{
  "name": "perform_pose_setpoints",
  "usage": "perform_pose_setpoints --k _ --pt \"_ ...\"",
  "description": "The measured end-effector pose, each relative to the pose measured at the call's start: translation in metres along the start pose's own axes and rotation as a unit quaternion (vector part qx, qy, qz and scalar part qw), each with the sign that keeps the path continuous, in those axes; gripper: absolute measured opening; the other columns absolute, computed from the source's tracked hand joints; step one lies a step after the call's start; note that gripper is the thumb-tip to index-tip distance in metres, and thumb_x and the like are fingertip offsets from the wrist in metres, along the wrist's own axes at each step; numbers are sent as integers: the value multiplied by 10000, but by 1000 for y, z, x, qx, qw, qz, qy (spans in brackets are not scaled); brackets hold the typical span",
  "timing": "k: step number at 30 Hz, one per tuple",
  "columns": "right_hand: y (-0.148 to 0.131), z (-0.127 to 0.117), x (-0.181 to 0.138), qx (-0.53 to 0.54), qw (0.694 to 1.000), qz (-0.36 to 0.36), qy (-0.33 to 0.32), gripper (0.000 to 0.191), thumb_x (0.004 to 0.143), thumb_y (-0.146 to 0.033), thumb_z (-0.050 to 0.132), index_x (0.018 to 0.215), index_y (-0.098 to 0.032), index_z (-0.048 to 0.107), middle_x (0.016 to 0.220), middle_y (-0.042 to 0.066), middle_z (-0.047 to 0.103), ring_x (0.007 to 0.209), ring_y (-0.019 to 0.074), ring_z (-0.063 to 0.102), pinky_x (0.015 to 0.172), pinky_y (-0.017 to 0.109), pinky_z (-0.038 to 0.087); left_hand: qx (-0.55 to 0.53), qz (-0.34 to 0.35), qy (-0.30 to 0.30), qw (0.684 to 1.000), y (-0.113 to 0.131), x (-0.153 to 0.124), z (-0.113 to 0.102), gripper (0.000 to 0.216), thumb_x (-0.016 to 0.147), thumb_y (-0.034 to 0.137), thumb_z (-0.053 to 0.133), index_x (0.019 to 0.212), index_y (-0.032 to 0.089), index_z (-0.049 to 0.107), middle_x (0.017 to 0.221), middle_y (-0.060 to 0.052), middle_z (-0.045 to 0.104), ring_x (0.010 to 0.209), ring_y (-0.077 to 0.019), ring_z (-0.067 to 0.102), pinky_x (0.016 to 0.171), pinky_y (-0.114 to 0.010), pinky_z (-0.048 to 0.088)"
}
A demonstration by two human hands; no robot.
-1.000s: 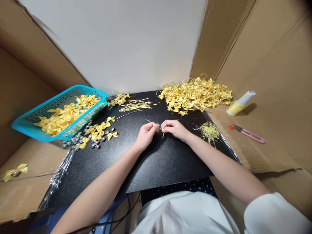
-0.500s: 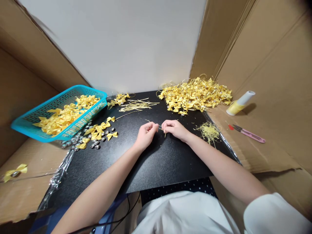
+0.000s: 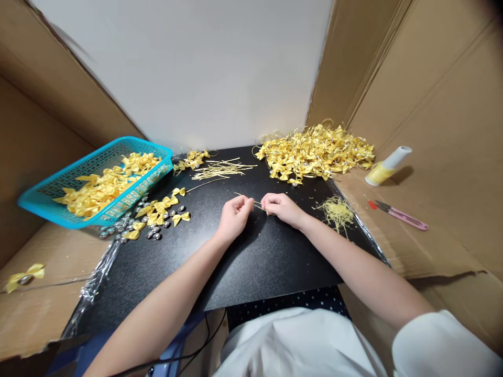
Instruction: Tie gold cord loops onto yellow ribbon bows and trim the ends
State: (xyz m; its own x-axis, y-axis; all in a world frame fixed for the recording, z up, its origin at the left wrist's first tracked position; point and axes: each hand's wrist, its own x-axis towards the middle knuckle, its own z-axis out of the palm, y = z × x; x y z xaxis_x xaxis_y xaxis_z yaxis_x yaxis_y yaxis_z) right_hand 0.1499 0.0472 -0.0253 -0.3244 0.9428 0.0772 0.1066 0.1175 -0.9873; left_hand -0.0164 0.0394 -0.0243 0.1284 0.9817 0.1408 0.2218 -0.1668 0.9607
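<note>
Left hand point(image 3: 236, 217) and right hand point(image 3: 283, 208) pinch fingertip-to-thumb, mid-scene, at black table point(image 3: 236, 272). Blue basket point(image 3: 98, 155) left; heap of yellow bows point(image 3: 316, 153) far right; pink cutter point(image 3: 401, 215) right; thin string point(image 3: 258, 205) spans both pinches.

The left forearm point(image 3: 165, 298) slants from seven o'clock, the right forearm point(image 3: 353, 256) from four. The left hand point(image 3: 236, 215), fingers curled against its thumb, faces the right hand point(image 3: 283, 208), pinched toward ten, just apart.
</note>
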Motion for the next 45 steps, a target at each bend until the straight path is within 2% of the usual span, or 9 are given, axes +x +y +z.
perform_pose_setpoints --k 19,24,26,28,31,35,39,42,45 --pt "4 -2 1 -7 1000 -4 -3 173 603 -184 489 432 -182 470 682 -12 518 616 111 460 600 257 378 25 9 18 999 -5 5 -7 355 808 393 563 544 187 442 495 56 354 467 -88 306 476 -232 229" --pt "4 -4 0 -20 1000 -11 -5 185 635 -178 487 450 -179 483 677 -12 524 628 113 479 634 261 395 60 29 8 998 -2 5 -11 335 841 334 524 548 187 458 519 39 409 508 -111 385 518 -238 300" --pt "3 -4 -1 -30 999 -17 -10 196 662 -177 495 465 -177 494 692 -10 536 647 116 498 664 265 409 80 50 18 995 1 4 -14 249 837 309 550 622 182 550 637 7 532 630 -141 490 618 -253 379" --pt "1 -5 -1 -43 999 -26 -19 196 680 -165 508 484 -175 513 718 -8 550 681 122 522 698 270 422 114 103 22 988 6 2 -16 119 837 282 574 817 188 644 900 -45 645 879 -192 576 805 -298 431" --pt "-3 -6 -1 -73 995 -49 -38 173 692 -136 541 524 -176 552 738 -5 565 731 137 549 741 285 431 164 209 -33 964 12 -3 -15 255 876 235 545 1118 204 619 1250 -106 614 1195 -241 530 1037 -397 376" --pt "-10 -9 -3 -135 986 -93 -32 162 725 -131 589 576 -189 558 741 3 568 824 181 526 849 349 399 144 244 -133 950 14 -10 -9 343 909 207 511 1249 195 547 1355 -138 555 1261 -239 508 1014 -389 442" --pt "-18 -10 -11 -226 961 -157 -2 117 758 -145 600 658 -199 570 851 32 578 914 216 466 892 392 350 96 189 -110 971 14 -12 -4 335 897 243 542 1226 179 538 1259 -132 586 1050 -205 616 895 -342 511" --pt "-22 -11 -16 -364 901 -235 13 68 792 -160 576 736 -200 575 896 42 583 915 217 470 886 397 335 67 111 -115 985 13 -12 -3 255 892 294 550 1107 159 568 997 -73 659 815 -161 627 752 -288 507" --pt "-25 -12 -19 -444 854 -270 15 59 803 -165 559 755 -199 569 908 51 598 921 219 481 892 394 326 75 56 -125 988 13 -11 -3 204 893 345 530 842 155 584 730 -3 597 660 -130 538 627 -245 425"
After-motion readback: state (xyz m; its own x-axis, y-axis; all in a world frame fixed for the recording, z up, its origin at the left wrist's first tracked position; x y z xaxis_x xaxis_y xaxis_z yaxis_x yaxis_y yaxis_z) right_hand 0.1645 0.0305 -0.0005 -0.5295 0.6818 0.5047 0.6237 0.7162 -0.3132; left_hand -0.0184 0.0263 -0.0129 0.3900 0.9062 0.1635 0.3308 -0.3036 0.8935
